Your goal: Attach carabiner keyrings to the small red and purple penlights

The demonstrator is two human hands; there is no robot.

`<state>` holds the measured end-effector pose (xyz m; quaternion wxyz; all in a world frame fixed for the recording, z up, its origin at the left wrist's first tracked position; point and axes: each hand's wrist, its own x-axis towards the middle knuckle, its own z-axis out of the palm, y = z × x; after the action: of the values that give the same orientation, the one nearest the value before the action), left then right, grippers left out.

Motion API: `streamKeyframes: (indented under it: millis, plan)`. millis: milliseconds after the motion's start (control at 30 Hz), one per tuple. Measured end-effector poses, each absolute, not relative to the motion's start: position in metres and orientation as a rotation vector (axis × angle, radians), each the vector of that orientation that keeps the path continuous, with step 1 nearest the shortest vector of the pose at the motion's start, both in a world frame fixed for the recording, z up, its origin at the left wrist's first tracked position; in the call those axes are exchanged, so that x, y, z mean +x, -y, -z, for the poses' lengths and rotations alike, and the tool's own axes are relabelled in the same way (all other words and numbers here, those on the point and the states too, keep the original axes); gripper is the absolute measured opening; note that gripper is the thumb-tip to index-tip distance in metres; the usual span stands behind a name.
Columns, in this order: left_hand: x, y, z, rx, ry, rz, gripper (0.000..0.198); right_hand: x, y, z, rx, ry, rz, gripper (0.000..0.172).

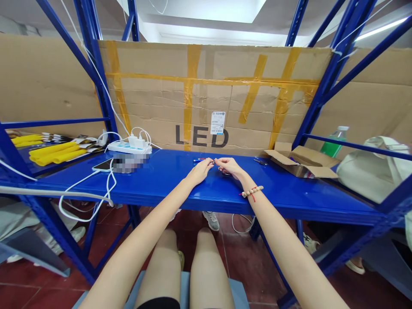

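Over the blue tabletop, my left hand and my right hand meet, fingertips almost touching. Both are closed in a pinch around a small, thin dark item, too small to name. Below the right hand's fingers, a dark rounded piece shows in part; whether it belongs to the pinched item I cannot tell. A blue pen-like stick lies just behind the left hand. A beaded bracelet circles the right wrist.
At left are a white power strip with cables, a phone and yellow-handled items. An open cardboard box, a small dark object, a green bottle and a white bag are at right. Cardboard walls the back.
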<state>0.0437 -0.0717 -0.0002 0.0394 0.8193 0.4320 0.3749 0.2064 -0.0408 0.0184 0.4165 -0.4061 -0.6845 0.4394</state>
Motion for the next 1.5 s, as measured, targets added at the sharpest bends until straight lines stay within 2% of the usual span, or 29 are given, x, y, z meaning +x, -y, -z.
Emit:
streamKeyframes:
  millis: [933, 1267, 1500]
  plan:
    - [0.040, 0.077, -0.001, 2.608, -1.367, -1.076, 0.023, 0.210, 0.042, -0.015, -0.992, 1.851, -1.119, 0.045]
    - [0.040, 0.079, -0.003, 2.614, -1.339, -1.057, 0.022, 0.210, 0.049, -0.015, -0.903, 1.916, -1.182, 0.050]
    - [0.040, 0.085, -0.005, 2.618, -1.365, -1.027, 0.015, 0.208, 0.056, -0.018, -0.867, 1.972, -1.325, 0.054]
